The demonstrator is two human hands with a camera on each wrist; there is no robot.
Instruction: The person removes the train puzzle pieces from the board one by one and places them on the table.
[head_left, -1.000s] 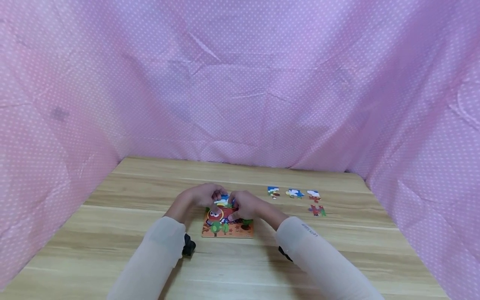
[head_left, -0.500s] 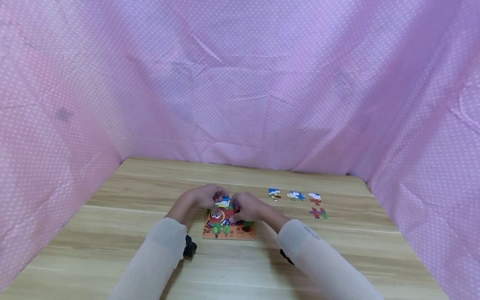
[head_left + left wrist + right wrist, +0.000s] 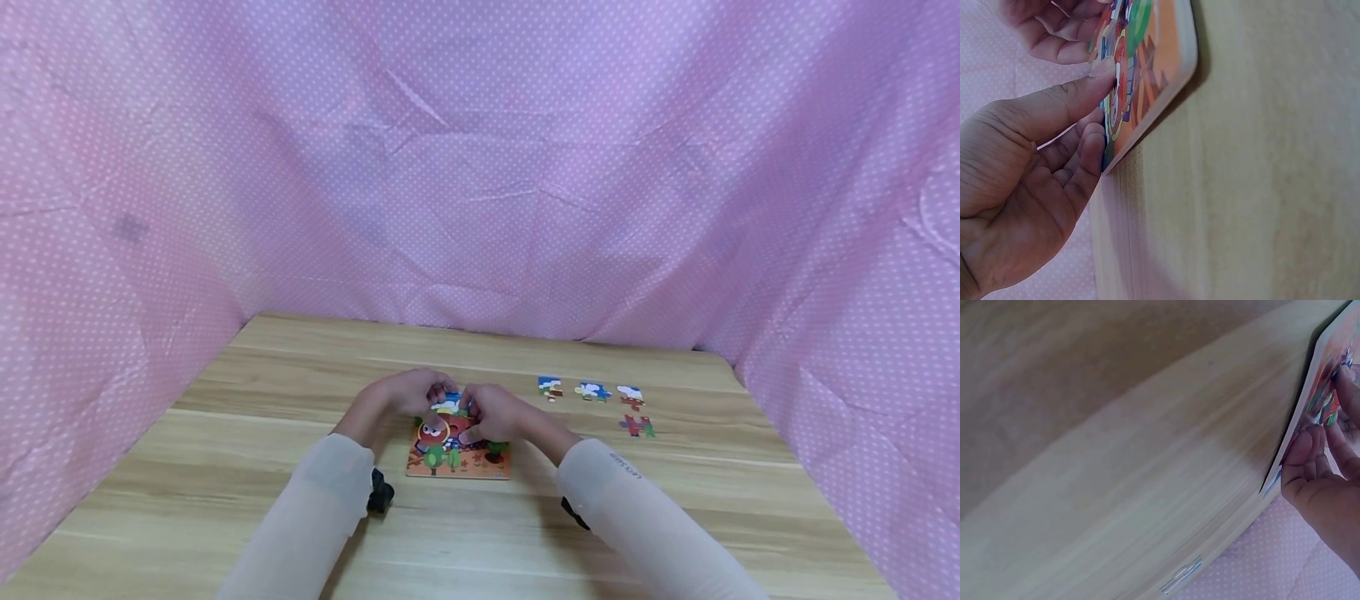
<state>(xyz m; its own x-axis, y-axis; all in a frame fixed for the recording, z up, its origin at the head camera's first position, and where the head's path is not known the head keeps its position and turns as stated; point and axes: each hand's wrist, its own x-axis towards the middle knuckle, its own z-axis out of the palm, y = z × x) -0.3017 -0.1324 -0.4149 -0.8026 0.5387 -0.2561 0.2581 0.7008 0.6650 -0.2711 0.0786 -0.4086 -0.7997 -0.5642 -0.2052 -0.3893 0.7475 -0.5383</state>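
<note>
A jigsaw puzzle (image 3: 465, 465) with an orange, red and green cartoon picture lies flat in its board on the table. My left hand (image 3: 412, 393) bends over its left part; in the left wrist view the thumb (image 3: 1099, 74) touches the picture while curled fingers (image 3: 1088, 147) grip beside the edge. From the other side my right hand (image 3: 491, 414) reaches in, its thumb on the red area. In the right wrist view its fingers pinch a green-edged puzzle piece (image 3: 1332, 417) at the picture's surface. The hands partly hide the puzzle's upper part.
Loose puzzle pieces lie to the right: a blue-white-brown one (image 3: 550, 385), a blue-white one (image 3: 593, 391), a white-red one (image 3: 631, 397) and a red-green one (image 3: 637, 427). Pink dotted cloth (image 3: 480, 208) hangs behind the wooden table (image 3: 300, 350).
Both hands stay at nearly the same spot on the puzzle. The view has shifted slightly, and the loose pieces lie as before.
</note>
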